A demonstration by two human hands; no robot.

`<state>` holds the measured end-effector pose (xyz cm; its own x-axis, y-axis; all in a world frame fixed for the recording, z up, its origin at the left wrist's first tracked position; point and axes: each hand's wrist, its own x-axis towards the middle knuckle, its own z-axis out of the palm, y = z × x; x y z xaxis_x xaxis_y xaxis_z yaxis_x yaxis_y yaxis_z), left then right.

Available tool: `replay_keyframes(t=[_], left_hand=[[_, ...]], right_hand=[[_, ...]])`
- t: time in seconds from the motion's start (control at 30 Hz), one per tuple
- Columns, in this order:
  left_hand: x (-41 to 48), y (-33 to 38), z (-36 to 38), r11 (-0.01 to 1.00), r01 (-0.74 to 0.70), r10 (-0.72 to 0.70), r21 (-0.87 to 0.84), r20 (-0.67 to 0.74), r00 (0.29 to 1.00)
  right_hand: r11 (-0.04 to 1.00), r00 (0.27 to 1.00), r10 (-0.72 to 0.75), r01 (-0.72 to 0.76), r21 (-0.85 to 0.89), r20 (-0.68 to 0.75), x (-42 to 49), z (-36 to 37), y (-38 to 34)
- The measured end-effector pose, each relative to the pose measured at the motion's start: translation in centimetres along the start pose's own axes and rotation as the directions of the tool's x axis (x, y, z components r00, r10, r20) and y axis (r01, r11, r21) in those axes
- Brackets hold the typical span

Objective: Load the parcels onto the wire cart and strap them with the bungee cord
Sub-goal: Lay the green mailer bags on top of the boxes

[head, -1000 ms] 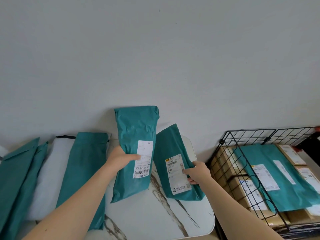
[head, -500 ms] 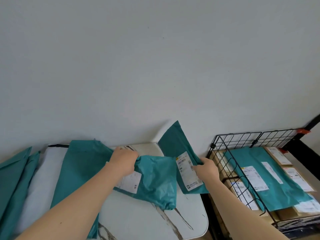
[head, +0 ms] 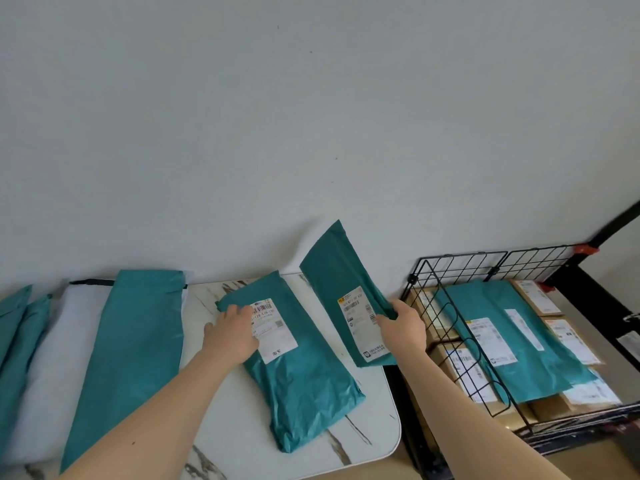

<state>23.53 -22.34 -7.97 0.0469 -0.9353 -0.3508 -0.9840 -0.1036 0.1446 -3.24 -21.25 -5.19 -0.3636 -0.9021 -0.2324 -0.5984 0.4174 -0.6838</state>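
A teal mailer parcel (head: 304, 379) lies flat on the marble table (head: 239, 441), label up. My left hand (head: 231, 334) rests on its upper left end with the fingers spread. My right hand (head: 403, 329) grips the right edge of a second teal parcel (head: 341, 289), held tilted above the table's right end beside the black wire cart (head: 457, 268). Inside the cart a teal parcel (head: 533, 337) lies on top of several brown boxes (head: 460, 367). No bungee cord is visible.
More parcels line the table's left part: a long teal one (head: 128, 355), a white one (head: 52, 362) and two teal ones (head: 17, 327) at the far left. A plain wall stands behind. A black frame with an orange clamp (head: 585, 250) rises at the cart's far right.
My left hand has laid its teal parcel down flat on the table. My right hand has lifted the other parcel and carried it right, toward the cart.
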Motion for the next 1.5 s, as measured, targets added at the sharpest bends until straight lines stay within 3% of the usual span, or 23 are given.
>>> replay_keyframes(t=[0.17,0.27,0.33,0.5,0.67,0.8,0.9,1.03,1.27,1.4,1.5], left_hand=[[0.0,-0.5,1.5,0.881,0.228,-0.179,-0.415,0.155,0.972],[0.3,-0.3,3.1,0.667,0.366,-0.242,-0.648,0.277,0.930],[0.2,0.2,3.9,0.494,0.437,-0.287,-0.751,0.334,0.898],[1.0,1.2,5.6,0.231,0.489,-0.459,-0.841,0.349,0.817],[1.4,2.2,6.5,0.126,0.457,-0.441,-0.880,0.363,0.821],[1.5,3.1,6.7,-0.029,0.429,-0.432,-0.903,0.398,0.809],[1.6,3.4,6.9,-0.106,0.407,-0.440,-0.907,0.410,0.799],[1.4,4.1,6.6,-0.137,0.350,-0.483,-0.927,0.371,0.793],[-0.4,5.3,5.3,-0.014,0.262,-0.513,-0.965,0.232,0.827],[-1.9,6.7,4.2,-0.001,0.208,-0.455,-0.978,0.186,0.871],[-3.9,7.9,3.7,-0.015,0.156,-0.408,-0.988,0.149,0.901]], right_hand=[[0.981,0.997,0.043,-0.055,0.188,0.066,1.1,1.1,-0.4],[0.910,0.974,0.149,-0.204,0.362,0.173,1.8,1.7,-0.2],[0.897,0.955,0.193,-0.265,0.353,0.227,2.2,2.3,0.3],[0.969,0.945,0.213,-0.238,0.072,0.247,3.5,3.7,2.7],[0.977,0.923,0.203,-0.170,-0.126,0.327,5.5,4.6,4.7],[0.965,0.879,0.257,-0.216,-0.145,0.401,7.1,5.1,5.4],[0.931,0.815,0.336,-0.364,-0.035,0.472,7.9,5.3,5.9],[0.931,0.802,0.296,-0.364,0.031,0.519,8.1,4.5,6.3],[0.904,0.866,0.232,-0.360,0.230,0.442,7.7,1.1,6.0],[0.850,0.830,0.226,-0.424,0.314,0.510,5.5,-2.0,5.9],[0.836,0.800,0.129,-0.405,0.369,0.586,2.9,-3.9,6.3]])
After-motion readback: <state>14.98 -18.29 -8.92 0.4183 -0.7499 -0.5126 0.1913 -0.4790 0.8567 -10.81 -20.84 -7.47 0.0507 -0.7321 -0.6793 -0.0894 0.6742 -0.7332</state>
